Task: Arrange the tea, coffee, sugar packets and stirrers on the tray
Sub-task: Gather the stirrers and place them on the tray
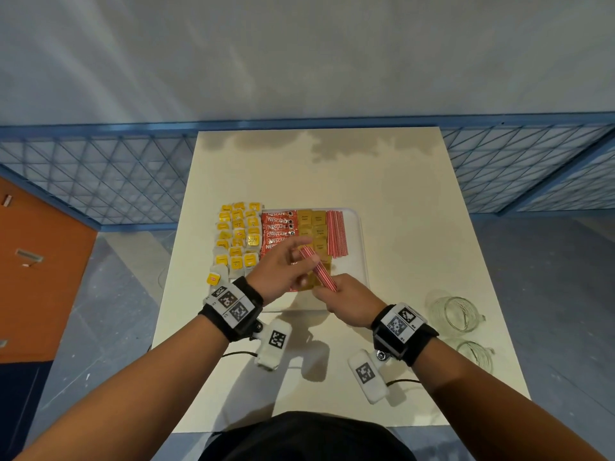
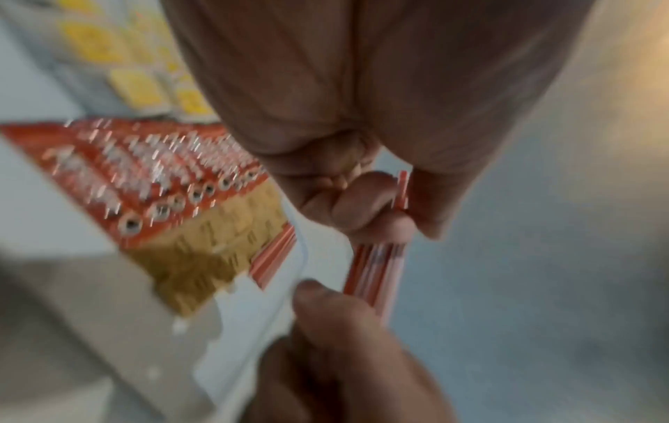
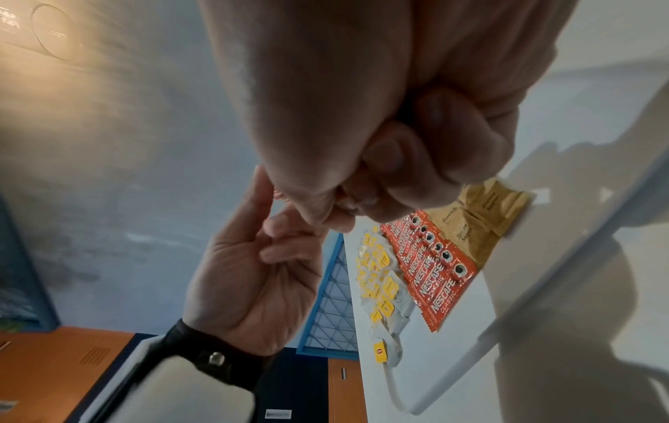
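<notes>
Right hand fingers clenched round the near end of a small bundle of red-and-white striped stirrers; the left wrist view shows a thumb on the bundle low down. Left hand pinches the far end of the same bundle between thumb and fingers, the rest of them loosely curled. The bundle is held slanted in the air over the near part of the tray, touching nothing below as far as I can tell.

Step in hand, my read: squaring up a handful of stirrers before laying them down. Next move probably calls for turning the bundle parallel to the stirrer row already lying along the tray's right side, lowering it flat just beside or in line with that row, and letting go with both hands together so the sticks don't roll or fan out.

Outward: tan paper sugar packets, flat, matte, rectangular, in columns at tray middle. Red glossy coffee sachets, long, crimped edges, overlapped in a stack left of the sugar. Yellow-tagged tea bags, soft white pouches, sit in rows left of the coffee; whether they are on the tray or on the bench I cannot tell. Tray is white, smooth, shallow, with rounded corners. Bench is pale, matte. Two clear glass jars stand at the right, well apart from the tray.
</notes>
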